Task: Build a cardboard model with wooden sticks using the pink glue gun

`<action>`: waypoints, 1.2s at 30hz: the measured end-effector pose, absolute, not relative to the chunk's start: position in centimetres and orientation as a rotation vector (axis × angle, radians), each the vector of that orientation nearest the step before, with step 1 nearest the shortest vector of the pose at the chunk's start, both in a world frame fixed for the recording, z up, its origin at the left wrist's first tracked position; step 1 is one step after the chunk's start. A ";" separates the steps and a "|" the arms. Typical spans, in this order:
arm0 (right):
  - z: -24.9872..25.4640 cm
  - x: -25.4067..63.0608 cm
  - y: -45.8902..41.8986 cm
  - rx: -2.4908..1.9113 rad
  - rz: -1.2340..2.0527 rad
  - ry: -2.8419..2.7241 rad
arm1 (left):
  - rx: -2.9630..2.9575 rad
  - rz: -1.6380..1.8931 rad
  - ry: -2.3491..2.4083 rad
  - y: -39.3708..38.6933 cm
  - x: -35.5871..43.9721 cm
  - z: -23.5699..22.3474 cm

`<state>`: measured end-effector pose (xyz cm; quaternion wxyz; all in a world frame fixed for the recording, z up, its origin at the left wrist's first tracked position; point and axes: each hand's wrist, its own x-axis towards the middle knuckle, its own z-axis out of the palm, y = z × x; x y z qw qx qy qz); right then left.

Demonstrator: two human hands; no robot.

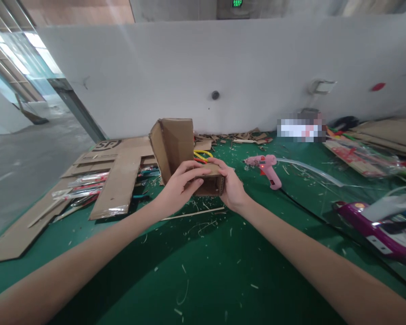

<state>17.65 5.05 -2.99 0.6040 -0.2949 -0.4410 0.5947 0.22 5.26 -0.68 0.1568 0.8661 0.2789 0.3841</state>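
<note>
Both hands are wrapped around a little cardboard box (189,158), held just above the green table (206,271). Left hand (179,185) grips its front-left side, fingers curled over the top edge; right hand (232,187) clamps the right end. One flap sticks up tall. A pink glue gun (265,168) lies nearby to the right, and flat cardboard sheets (118,180) sit off left.

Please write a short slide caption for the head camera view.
Both hands, left and right, hold a cardboard box above a green table.
</note>
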 end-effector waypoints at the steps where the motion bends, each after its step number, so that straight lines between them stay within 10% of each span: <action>1: -3.0 17.7 5.0 -0.690 1.374 -1.031 | 2.479 1.092 0.797 5.3 0.2 -0.7; 36: -4.6 17.4 4.7 -0.751 1.397 -1.106 | 2.469 0.974 0.848 5.3 0.0 -1.2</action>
